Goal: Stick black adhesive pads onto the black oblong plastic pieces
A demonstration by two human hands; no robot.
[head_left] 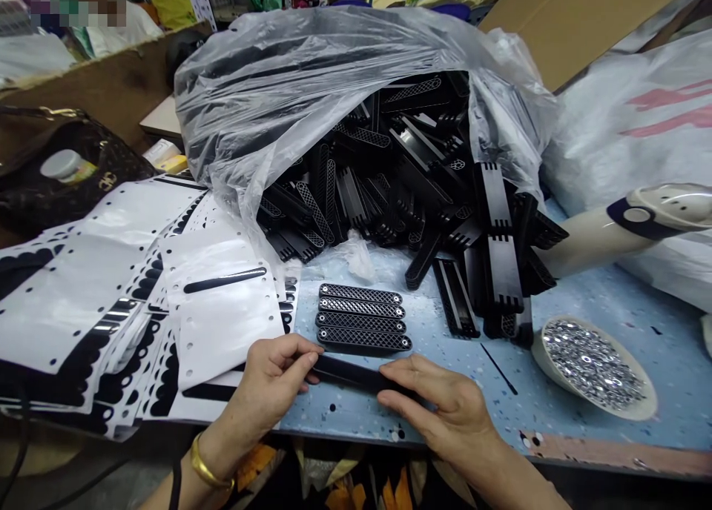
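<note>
A long black strip-shaped part [356,375] lies between my two hands, just above the front edge of the blue table. My left hand [281,373] pinches its left end between thumb and fingers. Its right end is in the grip of my right hand [434,395], whose palm hides that end. Right behind the part, several black bars with a lattice pattern [361,319] are lined up side by side, with a small metal ring at each end.
A clear plastic bag [267,87] spills black parts [383,184] across the back. White sticker sheets [216,332] cover the left. On the right are a bowl of small metal rings [595,365], a thin black stick [499,369] and a cream-coloured device [589,236].
</note>
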